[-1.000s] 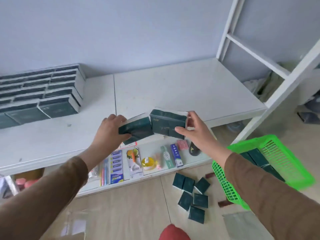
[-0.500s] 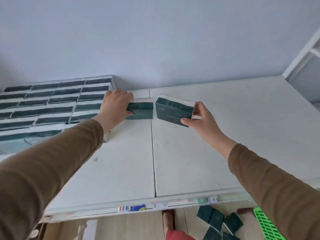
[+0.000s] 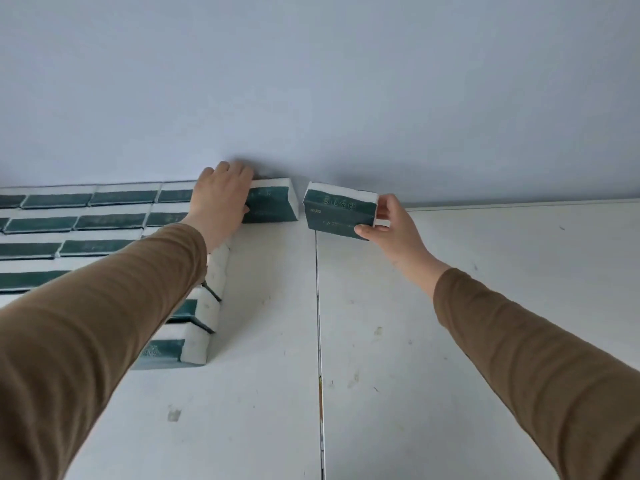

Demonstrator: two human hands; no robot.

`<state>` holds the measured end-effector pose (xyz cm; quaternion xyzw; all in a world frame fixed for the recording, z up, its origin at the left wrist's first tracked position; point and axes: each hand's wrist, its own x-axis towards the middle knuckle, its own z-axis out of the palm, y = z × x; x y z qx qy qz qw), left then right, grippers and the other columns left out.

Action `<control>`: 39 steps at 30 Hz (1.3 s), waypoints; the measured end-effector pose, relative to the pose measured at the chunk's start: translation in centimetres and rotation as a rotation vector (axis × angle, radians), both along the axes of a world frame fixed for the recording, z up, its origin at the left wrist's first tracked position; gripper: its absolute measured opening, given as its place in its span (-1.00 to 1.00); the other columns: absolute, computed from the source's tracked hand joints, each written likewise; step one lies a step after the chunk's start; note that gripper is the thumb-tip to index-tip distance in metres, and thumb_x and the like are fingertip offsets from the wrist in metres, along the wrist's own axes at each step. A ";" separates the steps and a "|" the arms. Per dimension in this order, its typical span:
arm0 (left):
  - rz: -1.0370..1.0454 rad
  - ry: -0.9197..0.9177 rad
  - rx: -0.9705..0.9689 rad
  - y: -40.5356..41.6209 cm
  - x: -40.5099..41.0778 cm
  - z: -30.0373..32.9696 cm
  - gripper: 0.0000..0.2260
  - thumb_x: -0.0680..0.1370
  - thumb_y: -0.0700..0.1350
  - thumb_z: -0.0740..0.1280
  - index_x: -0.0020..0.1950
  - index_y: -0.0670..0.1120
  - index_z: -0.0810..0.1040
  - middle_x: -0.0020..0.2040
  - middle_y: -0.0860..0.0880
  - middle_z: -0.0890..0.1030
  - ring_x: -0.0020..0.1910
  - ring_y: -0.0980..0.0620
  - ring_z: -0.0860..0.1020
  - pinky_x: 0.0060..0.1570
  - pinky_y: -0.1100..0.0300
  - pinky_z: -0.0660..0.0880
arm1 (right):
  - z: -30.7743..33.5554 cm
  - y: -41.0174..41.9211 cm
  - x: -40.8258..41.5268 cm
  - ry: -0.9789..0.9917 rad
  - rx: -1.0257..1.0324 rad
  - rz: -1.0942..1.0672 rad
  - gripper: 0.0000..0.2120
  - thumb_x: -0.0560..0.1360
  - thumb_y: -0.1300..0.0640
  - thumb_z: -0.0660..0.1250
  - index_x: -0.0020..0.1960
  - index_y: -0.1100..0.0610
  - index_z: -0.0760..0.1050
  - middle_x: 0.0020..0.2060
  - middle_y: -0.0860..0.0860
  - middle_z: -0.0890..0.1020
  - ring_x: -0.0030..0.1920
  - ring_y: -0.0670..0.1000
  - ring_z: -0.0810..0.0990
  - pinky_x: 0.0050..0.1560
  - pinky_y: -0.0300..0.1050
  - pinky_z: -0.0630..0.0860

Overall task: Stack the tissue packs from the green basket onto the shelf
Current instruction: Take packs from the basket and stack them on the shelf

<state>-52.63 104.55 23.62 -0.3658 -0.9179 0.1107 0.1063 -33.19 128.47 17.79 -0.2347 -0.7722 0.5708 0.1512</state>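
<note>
Tissue packs: dark green wrap with white ends, small soft blocks. Judged light and compressible, film likely a little slick; best taken across the short ends or over the top face, with a light squeeze so the pack keeps its shape

Left hand (image 3: 221, 199) lies over the top of the left pack (image 3: 272, 204), fingers (image 3: 227, 171) curled over its far edge toward the wall (image 3: 311, 81). Grip is round the pack. This pack sits on the shelf (image 3: 485, 306) at the back, at the right end of the stacked packs (image 3: 100, 220); whether it touches its neighbour cannot be told, the hand covers the joint

Right hand (image 3: 391, 223) pinches the right pack (image 3: 341, 213) at its right end: thumb under the front lower corner, fingers on the white end face. Pack is tilted and appears held just above the shelf surface, near the wall, a narrow gap apart from the left pack

Stack fills the left of the shelf in rows, more than one layer deep at its front edge. Green basket not in view

Judgement: left pack near seated; right pack goes next beside it, needs levelling first
</note>
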 end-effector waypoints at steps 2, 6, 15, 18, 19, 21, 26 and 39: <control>0.019 -0.050 0.078 -0.2 -0.5 -0.1 -0.47 0.37 -0.12 0.55 0.22 -0.13 0.36 0.08 -0.15 0.53 0.05 -0.19 0.49 0.00 -0.04 0.43 | -0.6 0.2 -1.5 -0.033 0.056 0.005 -0.61 0.40 0.18 0.53 0.13 0.04 0.43 0.13 0.00 0.60 0.14 -0.06 0.53 0.04 -0.12 0.49; 0.005 -0.074 0.100 -0.4 -0.9 -0.4 -0.55 0.40 -0.13 0.51 0.19 -0.13 0.39 0.09 -0.15 0.51 0.06 -0.19 0.47 -0.01 -0.05 0.43 | -1.4 0.3 -4.1 -0.053 0.093 0.029 -0.60 0.42 0.13 0.53 0.16 0.03 0.41 0.08 0.02 0.59 0.04 -0.01 0.53 -0.01 -0.19 0.45; 0.019 -0.104 0.088 -0.1 -0.3 -0.8 -0.61 0.47 -0.11 0.46 0.20 -0.15 0.41 0.14 -0.15 0.47 0.10 -0.17 0.42 0.04 -0.03 0.43 | -2.2 -1.6 -6.2 -0.075 0.144 -0.181 -0.69 0.44 0.17 0.48 0.06 0.12 0.40 -0.06 0.02 0.59 -0.04 0.06 0.61 -0.15 -0.19 0.46; 0.044 -0.150 0.090 -0.4 0.3 -0.4 -0.56 0.47 -0.06 0.46 0.26 -0.16 0.39 0.15 -0.14 0.47 0.12 -0.17 0.43 0.09 -0.04 0.44 | -1.9 -1.6 -5.2 -0.142 0.140 -0.126 -0.69 0.47 0.22 0.43 0.13 0.10 0.39 -0.04 -0.04 0.58 0.02 0.07 0.61 -0.16 -0.22 0.42; 0.045 -0.157 0.102 -0.7 0.7 -0.3 -0.53 0.47 -0.04 0.45 0.29 -0.16 0.39 0.15 -0.14 0.47 0.13 -0.17 0.43 0.11 -0.04 0.44 | -1.8 -1.6 -4.6 -0.164 0.154 -0.103 -0.65 0.48 0.21 0.42 0.20 0.12 0.39 0.03 -0.02 0.57 0.07 0.07 0.59 -0.08 -0.17 0.44; 0.035 -0.169 0.174 -1.4 1.9 -0.1 -0.50 0.47 -0.03 0.45 0.32 -0.16 0.38 0.17 -0.15 0.48 0.16 -0.17 0.43 0.13 -0.05 0.43 | -1.5 -2.0 -2.8 -0.205 0.211 -0.095 -0.56 0.50 0.19 0.41 0.33 0.16 0.36 0.17 0.05 0.53 0.16 0.06 0.53 0.11 -0.08 0.47; -0.047 -0.197 0.252 -2.9 8.3 -0.3 -0.51 0.48 -0.08 0.38 0.38 -0.11 0.38 0.25 -0.11 0.48 0.24 -0.15 0.40 0.22 -0.06 0.40 | 0.0 -4.6 4.0 -0.241 0.393 -0.065 -0.62 0.54 0.15 0.36 0.33 0.13 0.41 0.23 0.08 0.52 0.24 0.11 0.48 0.25 0.01 0.45; -0.411 -0.320 0.244 -7.5 37.7 -2.3 -0.60 0.52 0.03 0.36 0.33 -0.02 0.47 0.23 0.02 0.50 0.23 -0.07 0.43 0.19 0.01 0.41 | 3.1 -15.5 35.7 -0.356 0.782 -0.095 -0.70 0.57 0.10 0.28 0.29 0.06 0.46 0.25 0.00 0.51 0.26 0.08 0.42 0.21 0.04 0.41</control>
